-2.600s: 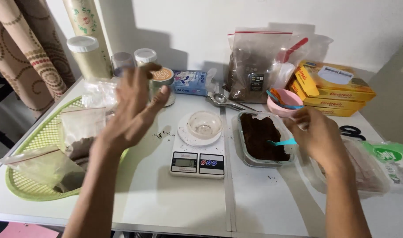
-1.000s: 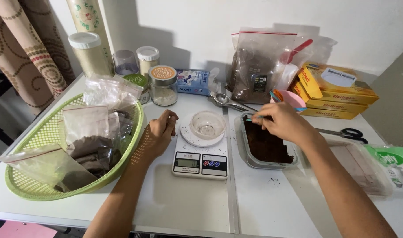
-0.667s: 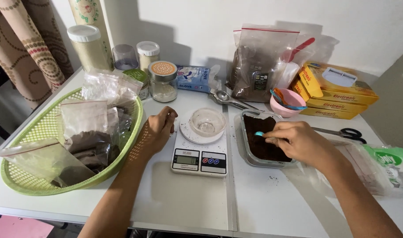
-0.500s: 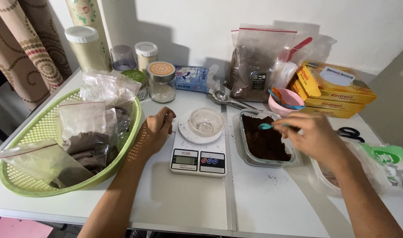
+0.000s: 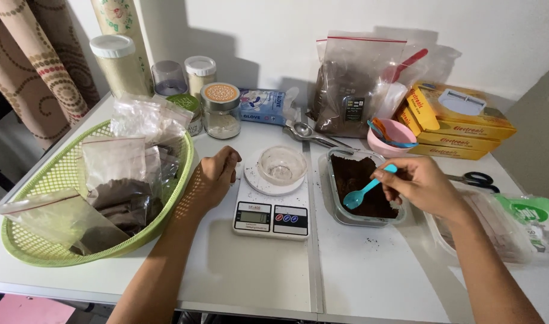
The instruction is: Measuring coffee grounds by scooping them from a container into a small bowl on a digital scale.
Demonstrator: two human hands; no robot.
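On our table [image 5: 256, 270], the clear container of dark brown powder [image 5: 364, 189] sits right of the digital scale [image 5: 272, 204]. Our left hand [image 5: 211, 180] rests curled beside it; our right hand [image 5: 421, 183] fingers pinch the blue plastic spoon [image 5: 365, 188], bowl over powder.

The spoon [image 5: 363, 191] in the right hand [image 5: 422, 186] looked like smooth, glossy blue plastic, and the container [image 5: 337, 207] under it was clear plastic holding a matt, crumbly dark brown powder [image 5: 358, 180]. The scale [image 5: 272, 207] had a smooth white plastic body, the basket [image 5: 52, 180] was green plastic mesh, and the table [image 5: 370, 270] was smooth and white
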